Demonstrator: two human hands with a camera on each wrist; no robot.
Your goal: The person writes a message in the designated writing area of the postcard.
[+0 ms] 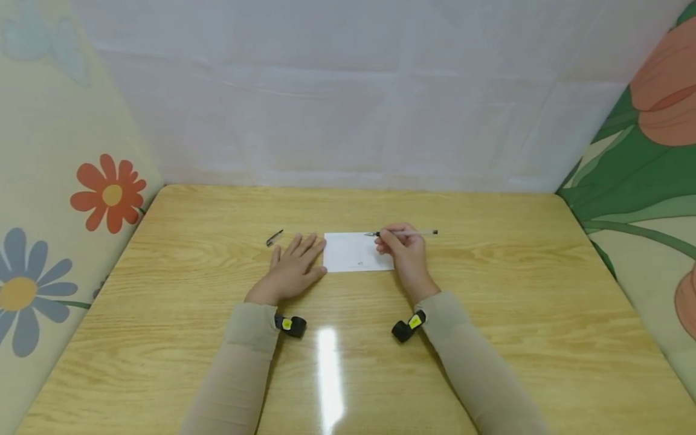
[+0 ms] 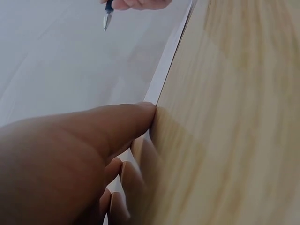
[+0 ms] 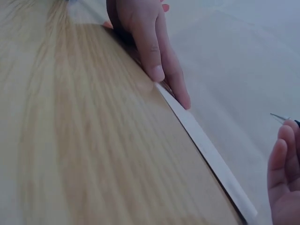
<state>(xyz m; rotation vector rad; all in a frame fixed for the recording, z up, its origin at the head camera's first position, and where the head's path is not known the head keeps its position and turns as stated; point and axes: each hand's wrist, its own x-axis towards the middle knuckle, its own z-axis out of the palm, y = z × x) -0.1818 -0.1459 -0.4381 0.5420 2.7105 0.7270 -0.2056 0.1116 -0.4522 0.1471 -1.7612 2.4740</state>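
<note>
Wood-grain surface (image 1: 489,314), glossy, w/ a white card (image 1: 353,251) lying flat near its centre. Left hand (image 1: 290,272) rests palm down at the card's 9 o'clock edge, fingers straight & spread, tips touching or just overlapping that edge. It grips nothing, only steadies. Right hand (image 1: 405,251) sits at the card's 3 o'clock side, fingers curled round a pen (image 1: 405,232); the pen lies nearly level, nib toward 9 o'clock, over the card's 12 o'clock edge. Pen cap (image 1: 274,237) lies apart on the surface, at about 11 o'clock of the left hand.

Step in hand, as I judge it: writing on the card. Cap is off, card is pinned, and faint marks show near its 6 o'clock edge, too small to read. Whether the nib touches paper can't be told. Next move prob. calls for tilting the nib down onto a blank part while the left hand keeps the card from sliding.

Views: head cam gives the whole layout, incl. the cap, which neither wrist cam shows. Left wrist cam shows the fingers (image 2: 117,122) right at the card (image 2: 166,70) edge and the nib (image 2: 108,18) hanging clear of the paper near it. Right wrist cam shows the card (image 3: 211,154) edge lying flat, left-hand fingertips (image 3: 157,70) on it.
</note>
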